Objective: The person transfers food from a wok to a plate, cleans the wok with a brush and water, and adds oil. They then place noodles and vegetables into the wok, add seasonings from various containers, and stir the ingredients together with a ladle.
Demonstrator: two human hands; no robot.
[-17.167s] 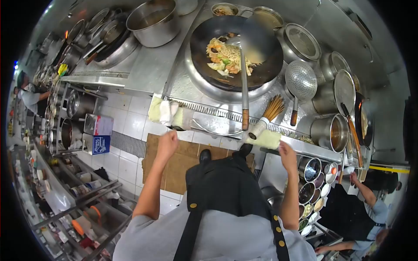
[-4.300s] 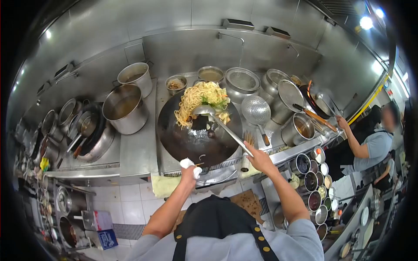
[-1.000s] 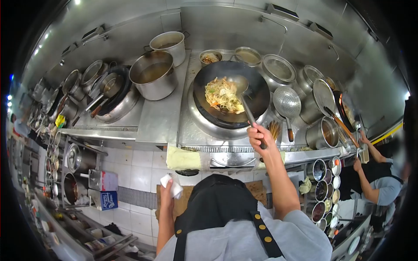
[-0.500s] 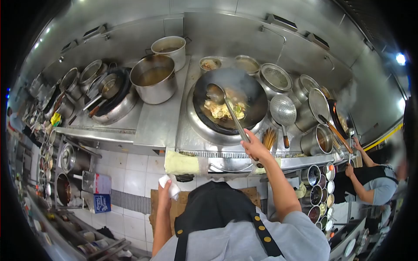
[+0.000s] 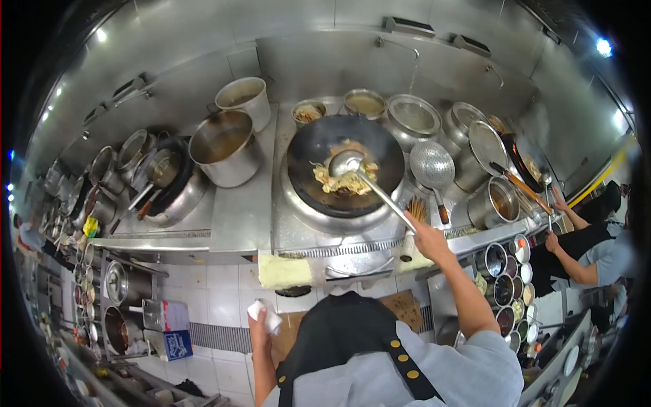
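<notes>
My right hand [image 5: 430,239] is closed around the handle of a metal ladle [image 5: 347,163], whose bowl rests over the food in the wok. A dark wok [image 5: 305,146] sits on the round metal burner ring and holds a pile of pale and brownish stir-fried food [image 5: 339,182]. My left hand [image 5: 259,331] hangs low in front of the stove, closed on a folded white cloth [image 5: 266,316]. A perforated skimmer [image 5: 432,164] lies to the right of the wok. A bamboo brush [image 5: 416,210] stands by the counter edge, just beyond my right hand.
Left of the wok are a large stockpot [image 5: 225,149] and a second pot [image 5: 242,98] behind it. A yellowish cloth [image 5: 285,271] lies over the stove's front edge. Seasoning containers [image 5: 503,292] line the right side. A co-worker [image 5: 576,254] works at another wok there.
The ladle has moved from the wok's upper left toward its middle, over the food. My right hand has shifted right and slightly down. The view has turned a little; my left hand still grips the cloth.
</notes>
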